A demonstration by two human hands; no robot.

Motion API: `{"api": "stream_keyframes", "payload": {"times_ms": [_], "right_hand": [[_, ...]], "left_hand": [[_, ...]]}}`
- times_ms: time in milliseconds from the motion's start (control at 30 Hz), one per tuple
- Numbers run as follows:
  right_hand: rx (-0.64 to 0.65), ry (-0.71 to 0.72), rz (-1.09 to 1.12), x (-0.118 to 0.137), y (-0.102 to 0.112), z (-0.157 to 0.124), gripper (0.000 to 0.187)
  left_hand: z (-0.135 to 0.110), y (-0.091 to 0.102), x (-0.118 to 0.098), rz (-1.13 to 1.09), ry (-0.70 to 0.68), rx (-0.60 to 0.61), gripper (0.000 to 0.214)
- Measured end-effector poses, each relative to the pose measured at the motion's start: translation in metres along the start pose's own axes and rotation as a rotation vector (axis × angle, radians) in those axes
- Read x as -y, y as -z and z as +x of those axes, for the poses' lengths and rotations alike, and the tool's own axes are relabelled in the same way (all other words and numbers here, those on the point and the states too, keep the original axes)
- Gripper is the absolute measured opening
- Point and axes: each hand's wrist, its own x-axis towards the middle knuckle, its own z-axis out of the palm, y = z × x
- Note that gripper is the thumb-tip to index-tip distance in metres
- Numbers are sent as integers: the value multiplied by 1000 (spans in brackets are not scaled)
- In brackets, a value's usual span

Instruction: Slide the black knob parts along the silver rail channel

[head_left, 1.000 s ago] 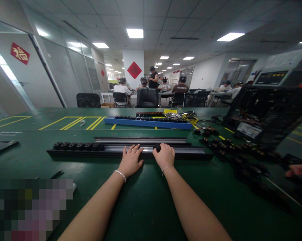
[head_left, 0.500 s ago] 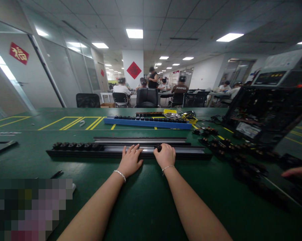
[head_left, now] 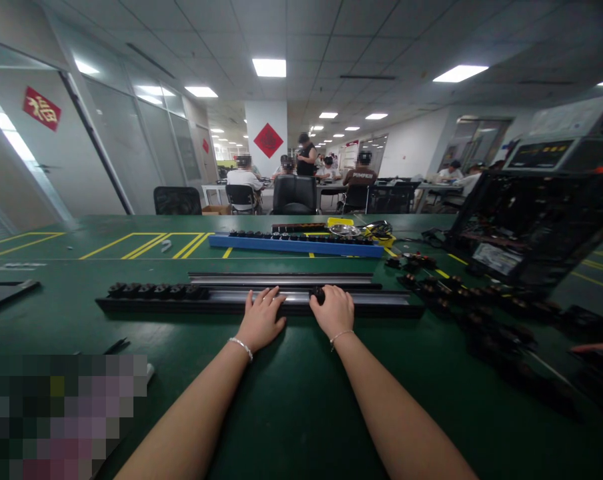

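A long black rail [head_left: 381,303] lies across the green table in front of me, with a row of several black socket modules [head_left: 156,291] seated at its left end. My left hand [head_left: 260,321] rests flat on the rail's middle, fingers stretched out. My right hand [head_left: 335,311] sits just to its right with curled fingers on one small black module [head_left: 317,294] in the rail. A grey metal strip [head_left: 281,277] lies right behind the rail.
Loose black modules [head_left: 481,313] are scattered to the right, before an open black chassis [head_left: 526,233]. Another person's fingertips [head_left: 594,349] show at the right edge. A blue rail [head_left: 296,245] and a yellow tray [head_left: 339,223] sit farther back. People sit at distant tables.
My right hand has shifted slightly to the right along the rail with the black module. The other person's hand at the right edge has drawn back. My left hand stays put.
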Motion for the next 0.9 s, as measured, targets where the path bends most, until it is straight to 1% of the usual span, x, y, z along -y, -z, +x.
{"api": "stream_keyframes", "payload": {"times_ms": [233, 600, 900], "right_hand": [[-19, -6, 3, -3, -4, 1, 35], [-36, -3, -3, -9, 0, 3, 28], [-57, 2, -3, -10, -2, 3, 28]], "left_hand": [[0, 2, -1, -10, 3, 1, 45], [0, 3, -1, -4, 4, 16, 44], [0, 4, -1, -11, 1, 11, 43]]}}
